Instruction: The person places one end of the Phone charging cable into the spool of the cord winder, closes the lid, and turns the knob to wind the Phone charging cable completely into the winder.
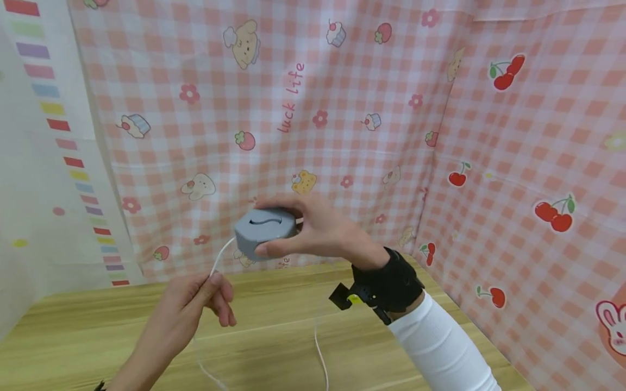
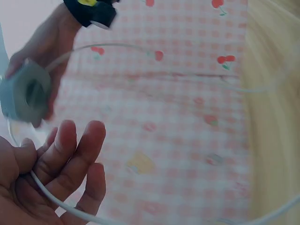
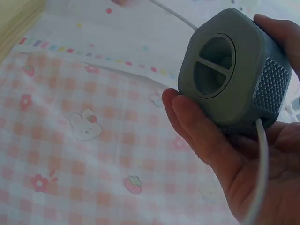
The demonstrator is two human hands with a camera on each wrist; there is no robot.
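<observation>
My right hand (image 1: pixel 298 231) holds a grey hexagonal cable-reel box (image 1: pixel 265 229) in the air above the wooden table (image 1: pixel 274 336), fingers and thumb curled round it. In the right wrist view the box (image 3: pixel 234 70) shows a round recessed face and a dotted grip side. A thin white cable (image 1: pixel 221 258) runs from the box down to my left hand (image 1: pixel 207 293), which pinches it between thumb and fingers. The cable (image 1: pixel 320 353) then loops down over the table. In the left wrist view the cable (image 2: pixel 51 199) crosses my curled fingers (image 2: pixel 70 154), and the box (image 2: pixel 26 93) hangs above.
Pink checked cloth with cherries and cartoon prints (image 1: pixel 513 163) walls the back and right side. A white cloth with coloured stripes (image 1: pixel 49 136) hangs at the left. A black wrist strap (image 1: pixel 386 285) sits on the right arm above a white sleeve (image 1: pixel 440 347).
</observation>
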